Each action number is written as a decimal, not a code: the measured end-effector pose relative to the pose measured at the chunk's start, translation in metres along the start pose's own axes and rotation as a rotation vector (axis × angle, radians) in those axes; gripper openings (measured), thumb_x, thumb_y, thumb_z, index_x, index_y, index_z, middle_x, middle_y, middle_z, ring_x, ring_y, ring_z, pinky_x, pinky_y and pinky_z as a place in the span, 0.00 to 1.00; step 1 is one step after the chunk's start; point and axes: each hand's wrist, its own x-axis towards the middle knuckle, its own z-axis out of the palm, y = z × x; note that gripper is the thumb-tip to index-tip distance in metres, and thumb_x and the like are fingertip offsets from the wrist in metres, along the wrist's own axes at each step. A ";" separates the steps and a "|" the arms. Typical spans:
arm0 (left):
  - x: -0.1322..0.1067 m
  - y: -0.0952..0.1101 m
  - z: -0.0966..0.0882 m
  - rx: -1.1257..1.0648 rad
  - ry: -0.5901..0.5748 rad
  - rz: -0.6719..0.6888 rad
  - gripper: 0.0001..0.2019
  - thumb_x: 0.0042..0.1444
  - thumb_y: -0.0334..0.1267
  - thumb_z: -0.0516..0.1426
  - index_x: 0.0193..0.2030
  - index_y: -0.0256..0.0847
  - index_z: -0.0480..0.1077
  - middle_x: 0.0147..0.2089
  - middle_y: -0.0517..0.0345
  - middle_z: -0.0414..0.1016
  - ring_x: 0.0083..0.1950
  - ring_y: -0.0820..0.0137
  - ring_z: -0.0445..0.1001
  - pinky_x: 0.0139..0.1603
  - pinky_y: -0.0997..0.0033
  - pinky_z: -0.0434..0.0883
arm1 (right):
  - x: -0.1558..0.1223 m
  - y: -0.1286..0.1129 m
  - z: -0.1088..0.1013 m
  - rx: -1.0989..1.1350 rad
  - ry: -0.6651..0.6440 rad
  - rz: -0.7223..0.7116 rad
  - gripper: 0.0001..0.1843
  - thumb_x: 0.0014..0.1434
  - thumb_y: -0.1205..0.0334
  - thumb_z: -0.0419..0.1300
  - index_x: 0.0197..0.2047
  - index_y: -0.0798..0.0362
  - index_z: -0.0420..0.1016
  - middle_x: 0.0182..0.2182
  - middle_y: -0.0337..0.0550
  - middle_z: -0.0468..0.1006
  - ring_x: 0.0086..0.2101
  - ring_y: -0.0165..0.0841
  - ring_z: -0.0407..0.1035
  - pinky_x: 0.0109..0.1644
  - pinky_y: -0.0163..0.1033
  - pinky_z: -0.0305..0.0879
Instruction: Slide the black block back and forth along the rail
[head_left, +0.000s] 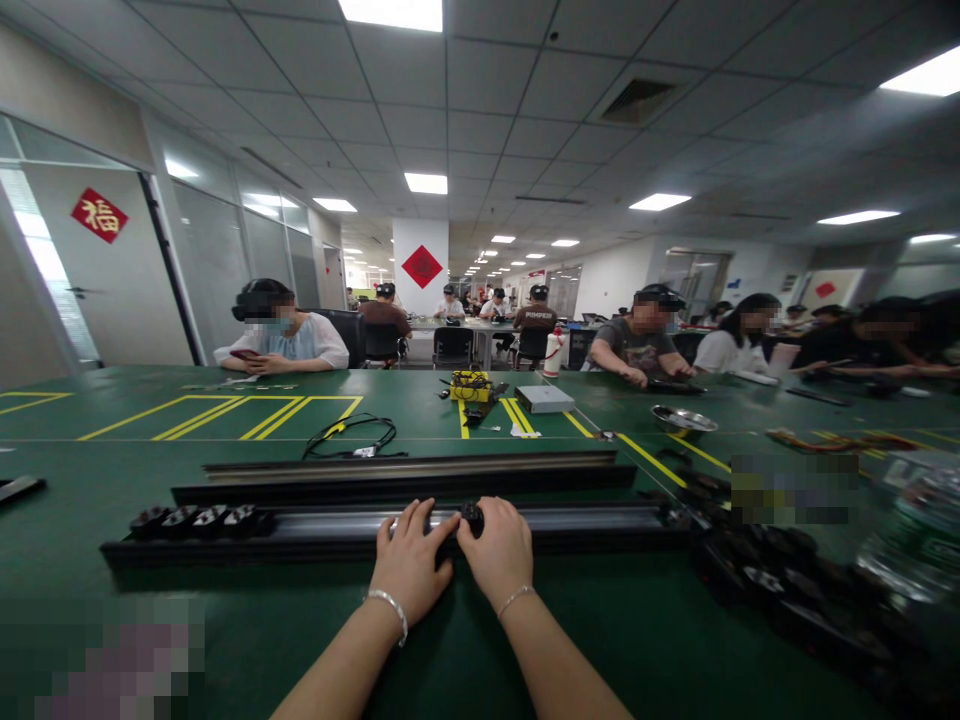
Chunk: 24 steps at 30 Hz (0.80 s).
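Note:
A long black rail point(322, 524) with a shiny silver channel lies across the table in front of me. My right hand point(499, 548) pinches a small black block point(471, 515) at the rail's middle. Beside it, my left hand point(412, 565) rests on the rail with its fingers spread, the thumb tip close to the block. Several black modules with light metal tops point(210, 520) sit in a row at the rail's left end. Whether the block touches the channel is hidden by my fingers.
Behind lies a second long rail point(420, 470). A heap of black parts point(780, 575) and a clear plastic bottle point(919, 530) are at right. Further back are a black cable point(352, 432), a yellow box point(469, 385), a grey box point(544, 399) and a metal bowl point(684, 419). People sit around.

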 end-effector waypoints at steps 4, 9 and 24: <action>-0.001 0.001 0.001 0.016 -0.017 -0.010 0.28 0.46 0.42 0.52 0.57 0.61 0.55 0.63 0.58 0.53 0.65 0.61 0.47 0.60 0.51 0.42 | 0.000 -0.001 0.001 -0.030 0.007 -0.003 0.08 0.52 0.58 0.52 0.33 0.52 0.68 0.35 0.44 0.73 0.43 0.36 0.63 0.47 0.39 0.53; 0.000 -0.002 0.003 0.009 -0.002 0.001 0.27 0.46 0.43 0.52 0.55 0.64 0.55 0.63 0.59 0.54 0.65 0.62 0.47 0.60 0.51 0.42 | -0.001 0.000 0.001 -0.036 0.023 -0.008 0.08 0.52 0.58 0.53 0.34 0.52 0.68 0.36 0.44 0.73 0.43 0.36 0.63 0.48 0.39 0.53; -0.001 -0.003 0.005 0.016 0.009 0.005 0.26 0.46 0.44 0.52 0.55 0.63 0.57 0.63 0.58 0.54 0.65 0.61 0.47 0.60 0.50 0.41 | 0.000 -0.001 0.004 -0.053 0.012 0.020 0.14 0.53 0.56 0.52 0.39 0.54 0.71 0.41 0.47 0.73 0.47 0.37 0.61 0.51 0.40 0.51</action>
